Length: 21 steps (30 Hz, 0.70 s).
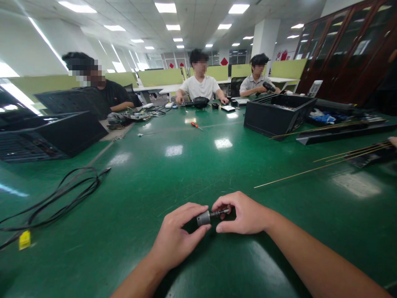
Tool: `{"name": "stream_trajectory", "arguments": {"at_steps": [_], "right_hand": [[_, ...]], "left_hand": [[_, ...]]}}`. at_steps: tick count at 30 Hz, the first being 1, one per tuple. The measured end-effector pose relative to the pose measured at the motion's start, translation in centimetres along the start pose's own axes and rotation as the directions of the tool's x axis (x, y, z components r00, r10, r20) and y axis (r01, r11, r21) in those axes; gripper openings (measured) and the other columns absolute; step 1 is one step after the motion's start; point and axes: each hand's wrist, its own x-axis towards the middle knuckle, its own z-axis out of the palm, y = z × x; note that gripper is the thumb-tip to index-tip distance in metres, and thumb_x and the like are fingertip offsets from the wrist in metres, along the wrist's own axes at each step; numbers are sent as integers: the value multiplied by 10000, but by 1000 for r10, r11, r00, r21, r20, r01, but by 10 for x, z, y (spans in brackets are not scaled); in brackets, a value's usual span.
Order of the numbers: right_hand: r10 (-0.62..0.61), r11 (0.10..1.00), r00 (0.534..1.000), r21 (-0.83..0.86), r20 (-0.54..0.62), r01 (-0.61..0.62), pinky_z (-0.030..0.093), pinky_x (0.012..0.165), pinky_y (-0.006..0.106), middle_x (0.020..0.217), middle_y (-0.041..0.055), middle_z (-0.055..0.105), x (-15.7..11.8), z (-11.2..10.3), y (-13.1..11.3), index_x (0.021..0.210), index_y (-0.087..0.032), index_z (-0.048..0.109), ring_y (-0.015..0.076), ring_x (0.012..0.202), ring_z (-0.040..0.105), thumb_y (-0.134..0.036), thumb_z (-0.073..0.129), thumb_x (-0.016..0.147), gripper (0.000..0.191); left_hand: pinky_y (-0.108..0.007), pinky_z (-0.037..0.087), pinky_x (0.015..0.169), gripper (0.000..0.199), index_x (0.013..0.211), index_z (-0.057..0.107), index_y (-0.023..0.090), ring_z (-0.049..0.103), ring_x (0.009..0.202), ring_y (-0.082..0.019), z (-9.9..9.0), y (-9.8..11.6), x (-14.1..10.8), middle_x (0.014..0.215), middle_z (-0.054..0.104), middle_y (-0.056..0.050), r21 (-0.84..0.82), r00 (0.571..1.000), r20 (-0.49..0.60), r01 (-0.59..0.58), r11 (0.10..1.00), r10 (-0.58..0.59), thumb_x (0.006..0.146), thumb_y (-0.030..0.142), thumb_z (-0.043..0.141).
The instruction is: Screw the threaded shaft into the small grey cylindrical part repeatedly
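Near the front of the green table (186,174), my left hand (178,234) grips a short grey metal cylinder (204,218) between thumb and fingers. A dark threaded or spring-like shaft (217,213) sticks out of the cylinder's right end. Around the far end of that shaft curl the fingers of my right hand (243,213), with the thumb a little apart below. How firmly these fingers hold the shaft end is partly hidden.
Black cables with a yellow tag (25,240) lie at left. Computer cases stand at left (52,138) and right (276,114). An orange screwdriver (194,124) lies farther back. Thin brass rods (288,178) reach in from the right. Three people sit across the table.
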Motion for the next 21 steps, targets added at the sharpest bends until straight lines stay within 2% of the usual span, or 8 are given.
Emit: {"name": "stream_trajectory", "arguments": {"at_steps": [5,21], "right_hand": [[-36,997,999,-75,-32,34,473,710,257,868,13,705,0,0,-1,988,-193,719,160,768,634,-293,767,760,254],[-113,986,991,-134,-77,103,440,661,245,785,8,695,1,6,0,906,-182,733,141,689,608,-306,761,781,178]], "left_hand": [[-276,575,787,279,1094,725,222,707,870,-178,0,0,-1,978,742,-55,1,1000,0,-2,1000,2,818,182,732],[-286,586,789,284,1088,727,225,709,876,-183,2,0,-3,985,744,-55,-14,1000,14,5,1000,-5,810,170,727]]}}
